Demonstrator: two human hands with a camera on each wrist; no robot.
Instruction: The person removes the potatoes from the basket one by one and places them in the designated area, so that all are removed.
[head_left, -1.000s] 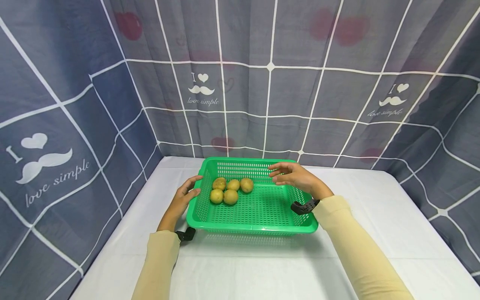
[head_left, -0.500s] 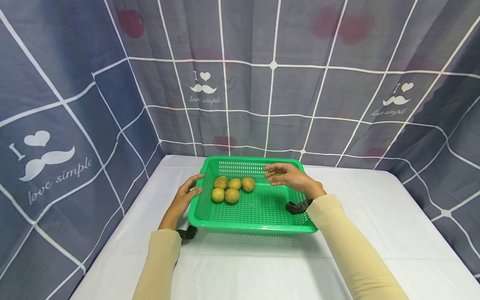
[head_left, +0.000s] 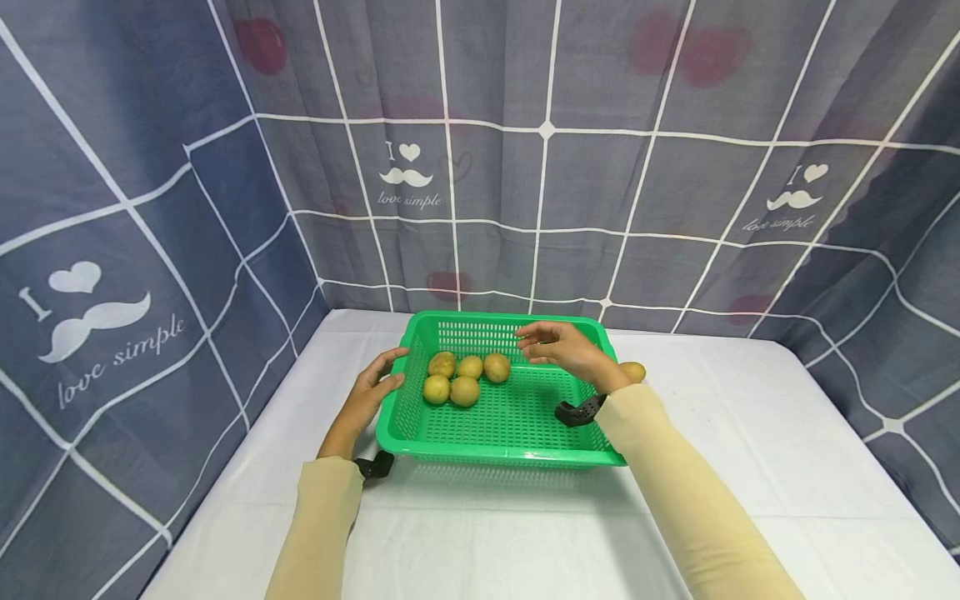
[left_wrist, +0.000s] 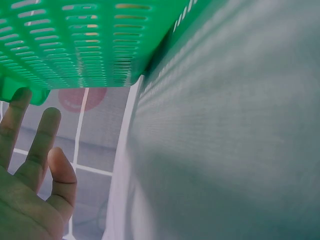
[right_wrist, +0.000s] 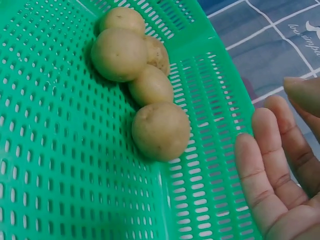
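Note:
A green slotted basket [head_left: 517, 433] stands on the white table with several yellowish potatoes [head_left: 465, 377] bunched in its far left corner. In the right wrist view the potatoes [right_wrist: 160, 130] lie just ahead of my straight fingers [right_wrist: 270, 170]. My right hand [head_left: 536, 343] hovers open and empty over the basket's far side, a little to the right of the potatoes. With relaxed fingers, my left hand [head_left: 386, 372] rests against the outside of the basket's left rim [left_wrist: 30, 92]. One more potato [head_left: 632, 372] lies on the table just outside the basket's right wall.
The white tablecloth [head_left: 487, 533] covers the whole table. A grey checked curtain [head_left: 540, 183] closes it in at the back and on both sides. The basket's right half [head_left: 525, 412] holds nothing.
My right hand has drifted left over the basket, nearer the potatoes. The potato on the table to the right of the basket has come out from behind my wrist. The left hand stays put.

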